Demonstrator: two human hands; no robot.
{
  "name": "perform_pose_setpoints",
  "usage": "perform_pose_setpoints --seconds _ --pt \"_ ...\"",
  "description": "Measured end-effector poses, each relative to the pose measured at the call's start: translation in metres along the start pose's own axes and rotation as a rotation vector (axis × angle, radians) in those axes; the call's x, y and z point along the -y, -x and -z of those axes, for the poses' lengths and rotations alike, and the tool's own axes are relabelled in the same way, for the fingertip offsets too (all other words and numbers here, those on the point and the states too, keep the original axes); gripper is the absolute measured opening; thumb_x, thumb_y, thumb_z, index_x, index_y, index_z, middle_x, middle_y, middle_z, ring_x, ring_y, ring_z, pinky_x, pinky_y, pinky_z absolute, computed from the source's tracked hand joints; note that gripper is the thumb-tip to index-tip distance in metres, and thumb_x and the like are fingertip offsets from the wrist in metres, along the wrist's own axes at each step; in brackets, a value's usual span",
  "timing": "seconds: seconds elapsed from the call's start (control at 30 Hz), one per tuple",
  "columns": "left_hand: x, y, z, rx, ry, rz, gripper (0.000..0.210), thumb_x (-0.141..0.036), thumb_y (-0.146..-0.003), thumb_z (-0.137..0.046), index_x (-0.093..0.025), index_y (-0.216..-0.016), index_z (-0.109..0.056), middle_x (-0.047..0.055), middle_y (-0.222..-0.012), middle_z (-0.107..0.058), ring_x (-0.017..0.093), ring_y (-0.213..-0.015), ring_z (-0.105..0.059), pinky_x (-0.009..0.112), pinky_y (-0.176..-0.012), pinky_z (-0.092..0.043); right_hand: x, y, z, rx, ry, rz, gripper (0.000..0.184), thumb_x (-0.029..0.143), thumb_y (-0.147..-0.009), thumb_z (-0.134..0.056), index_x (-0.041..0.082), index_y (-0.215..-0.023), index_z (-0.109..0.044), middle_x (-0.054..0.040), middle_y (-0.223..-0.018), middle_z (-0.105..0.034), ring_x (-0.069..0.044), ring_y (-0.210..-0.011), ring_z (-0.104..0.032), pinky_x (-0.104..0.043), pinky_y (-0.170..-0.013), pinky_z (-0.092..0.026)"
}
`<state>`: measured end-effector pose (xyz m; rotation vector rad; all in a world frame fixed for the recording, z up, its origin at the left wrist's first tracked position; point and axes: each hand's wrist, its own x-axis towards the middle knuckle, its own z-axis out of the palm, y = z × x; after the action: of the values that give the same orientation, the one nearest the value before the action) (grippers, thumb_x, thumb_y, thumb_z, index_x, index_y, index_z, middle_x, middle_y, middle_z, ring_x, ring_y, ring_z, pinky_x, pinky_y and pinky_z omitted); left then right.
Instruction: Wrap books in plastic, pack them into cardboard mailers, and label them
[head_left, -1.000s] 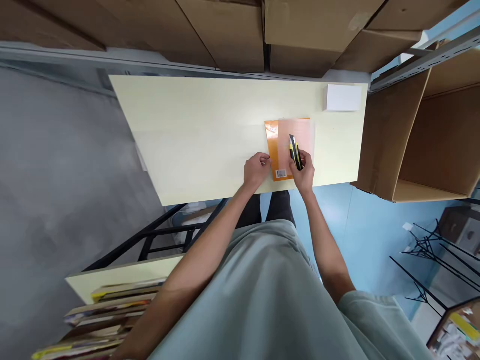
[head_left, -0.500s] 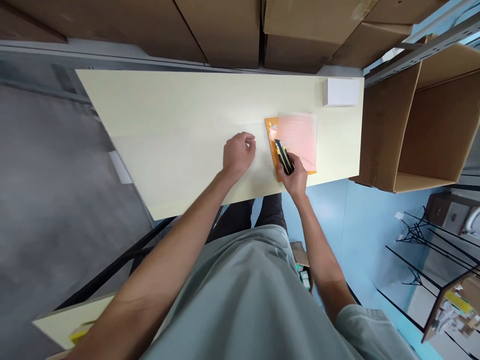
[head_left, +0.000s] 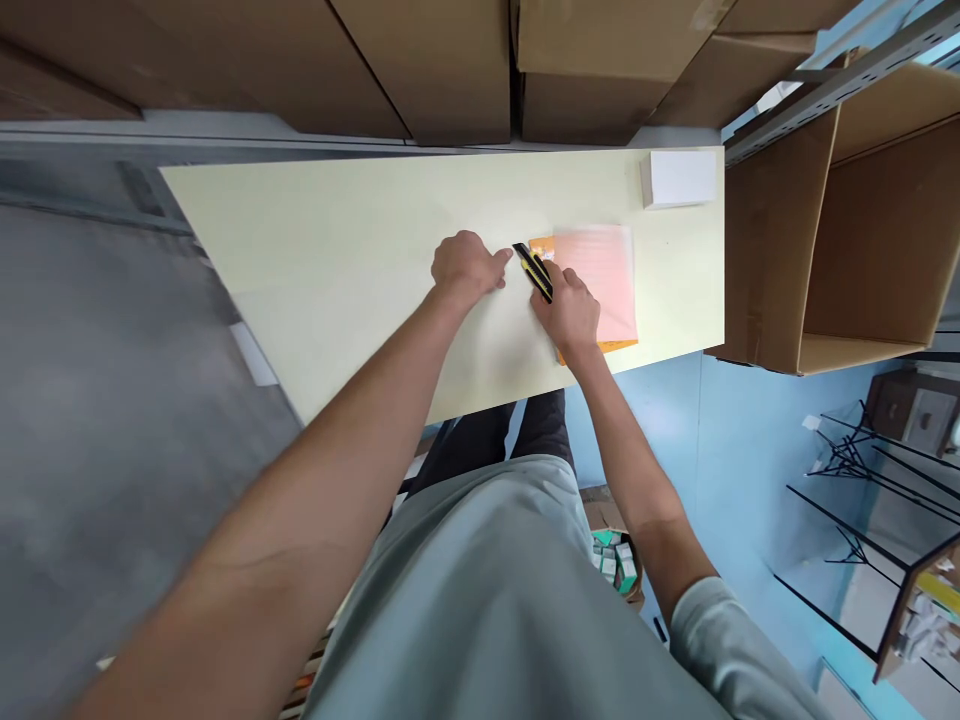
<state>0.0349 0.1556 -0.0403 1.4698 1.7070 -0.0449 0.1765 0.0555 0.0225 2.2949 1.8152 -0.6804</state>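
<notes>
My right hand (head_left: pixel 571 312) is wrapped round a black and yellow box cutter (head_left: pixel 535 274), whose tip points up and left. Close to that tip is my left hand (head_left: pixel 466 264), its fingers curled under and its thumb towards the cutter. Whatever the left fingers pinch, if anything, is hidden. Under and to the right of my right hand lies a pink sheet in a clear sleeve (head_left: pixel 596 270). An orange packet (head_left: pixel 541 246) shows from beneath it at the left and lower edges, partly covered by the hand and cutter.
Both hands are over a cream tabletop (head_left: pixel 337 260). A white box (head_left: pixel 681 178) stands in its far right corner. Cardboard boxes (head_left: pixel 450 70) line a shelf behind. At the right is a large open carton (head_left: pixel 780 240). A carton of small boxes (head_left: pixel 615 560) sits below the table.
My right hand has moved left and up with the box cutter, off the sleeve's left part. My left hand has shifted slightly up and left, and the cutter tip is now close to it.
</notes>
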Motion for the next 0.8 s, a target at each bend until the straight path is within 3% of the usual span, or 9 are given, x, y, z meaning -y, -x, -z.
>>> perform_pose_setpoints --seconds 0.1,0.17,0.33,0.63,0.8 --pt "-0.007 -0.002 0.011 0.127 0.096 0.165 0.043 -0.053 -0.09 -0.077 -0.017 -0.112 -0.08 0.012 -0.085 -0.081 0.03 -0.086 -0.079 0.045 -0.093 -0.063 0.003 0.001 0.001 0.02 0.041 -0.017 0.059 0.029 -0.109 -0.042 0.021 -0.167 -0.047 -0.0172 -0.137 -0.066 -0.03 -0.118 -0.067 -0.038 -0.094 -0.06" --pt "-0.011 -0.001 0.015 0.147 0.13 0.208 0.038 -0.051 -0.088 -0.079 -0.017 -0.106 -0.081 0.013 -0.083 -0.082 0.028 -0.079 -0.08 0.044 -0.089 -0.065 0.002 0.001 0.0 0.028 0.037 -0.028 0.061 0.029 -0.11 -0.042 0.022 -0.17 -0.043 -0.0168 -0.136 -0.066 -0.029 -0.117 -0.067 -0.037 -0.094 -0.059" --pt "-0.013 0.001 0.014 0.113 0.156 0.209 0.032 -0.046 -0.087 -0.082 -0.016 -0.098 -0.081 0.014 -0.077 -0.081 0.031 -0.077 -0.08 0.048 -0.084 -0.066 -0.006 0.002 -0.007 0.007 -0.031 0.004 0.066 0.022 -0.109 -0.045 0.025 -0.175 -0.034 -0.0151 -0.129 -0.065 -0.027 -0.114 -0.067 -0.036 -0.094 -0.059" --pt "-0.002 -0.011 0.006 0.12 0.223 0.205 0.035 -0.046 -0.084 -0.086 -0.014 -0.097 -0.08 0.017 -0.074 -0.079 0.035 -0.083 -0.08 0.05 -0.08 -0.065 -0.01 0.026 -0.011 0.026 -0.018 -0.025 0.058 0.016 -0.11 -0.043 0.021 -0.167 -0.046 -0.0179 -0.127 -0.064 -0.027 -0.11 -0.067 -0.04 -0.095 -0.062" --pt "-0.004 -0.007 0.01 0.131 0.209 0.208 0.034 -0.049 -0.085 -0.085 -0.016 -0.093 -0.08 0.015 -0.074 -0.08 0.033 -0.081 -0.08 0.049 -0.078 -0.065 -0.01 0.048 -0.006 0.078 0.035 -0.047 0.058 0.016 -0.111 -0.044 0.022 -0.168 -0.045 -0.0172 -0.127 -0.063 -0.028 -0.113 -0.067 -0.04 -0.096 -0.062"
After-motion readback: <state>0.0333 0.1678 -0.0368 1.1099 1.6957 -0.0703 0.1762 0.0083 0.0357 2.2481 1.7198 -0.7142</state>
